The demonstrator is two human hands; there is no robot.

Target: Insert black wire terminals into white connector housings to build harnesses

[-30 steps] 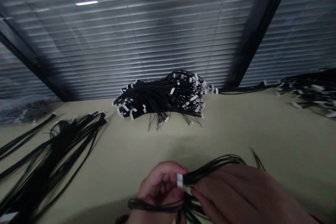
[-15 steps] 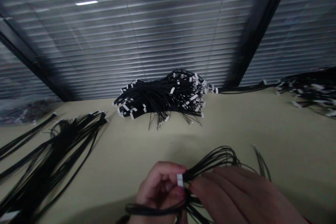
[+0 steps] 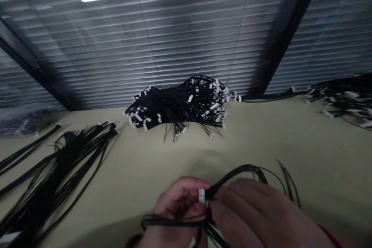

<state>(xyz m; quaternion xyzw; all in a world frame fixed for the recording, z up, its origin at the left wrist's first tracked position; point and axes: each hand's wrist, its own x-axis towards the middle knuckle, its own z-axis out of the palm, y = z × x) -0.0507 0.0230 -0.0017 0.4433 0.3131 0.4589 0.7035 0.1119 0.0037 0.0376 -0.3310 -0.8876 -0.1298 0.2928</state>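
A small white connector (image 3: 202,195) with a bunch of black wires (image 3: 241,169) coming off its right side is pinched between the thumb and forefinger of my left hand (image 3: 177,205). More black wires cross that hand's palm and loop at its left. My right hand (image 3: 255,209) is curled close against the connector, its back toward me, gripping the wires. Its fingertips and thumb are mostly hidden. Past the knuckles the wires arch over, and a few loose ends stick up at the right.
A thick pile of black cables with white connectors (image 3: 177,104) lies at the table's back, against window blinds (image 3: 188,38). Long black cables (image 3: 58,170) stretch along the left, near a plastic bag (image 3: 31,120). Another cable heap (image 3: 345,99) is at the far right of the table (image 3: 139,162).
Both hands and the connector have shifted slightly to the right. The wires by my right hand are drawn into a tighter bunch.
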